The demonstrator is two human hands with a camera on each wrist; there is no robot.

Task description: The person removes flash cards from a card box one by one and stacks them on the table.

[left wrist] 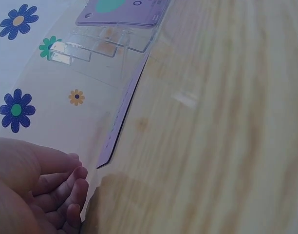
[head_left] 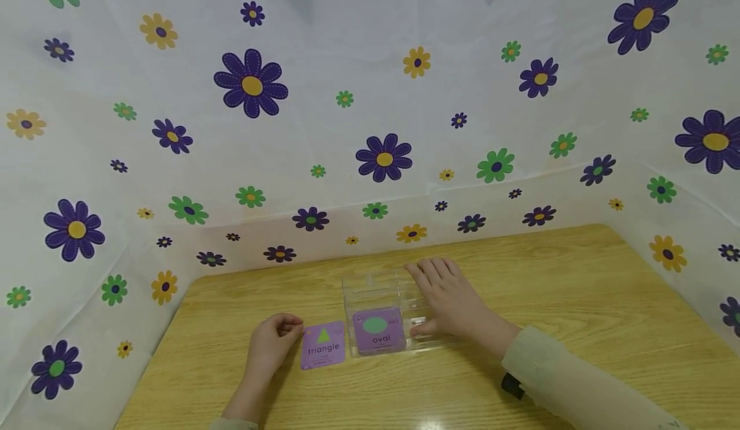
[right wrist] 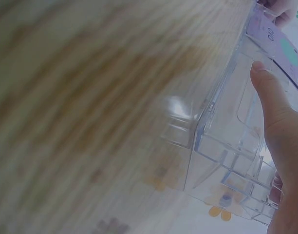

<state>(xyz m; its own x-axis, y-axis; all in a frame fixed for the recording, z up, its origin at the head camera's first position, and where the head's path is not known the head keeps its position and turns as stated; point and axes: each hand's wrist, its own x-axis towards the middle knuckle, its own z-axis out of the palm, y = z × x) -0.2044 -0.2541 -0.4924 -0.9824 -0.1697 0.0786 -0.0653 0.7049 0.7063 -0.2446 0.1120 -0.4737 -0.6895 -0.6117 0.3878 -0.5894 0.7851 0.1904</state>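
A clear plastic box with several sections lies on the table. Inside its left part is a purple card reading "oval", with a green ellipse on it. Thumb and fingers of my right hand grip the box's right part, the thumb on the near side and the fingers at the far side. To the left of the box, a purple "triangle" card lies flat on the table. My left hand is beside that card's left edge, its fingers loosely curled with nothing between them; a narrow gap shows in the left wrist view.
The wooden table runs out to both sides of the box. White cloth printed with flowers stands behind the table and along its left and right sides. A dark strap piece sits under the right sleeve.
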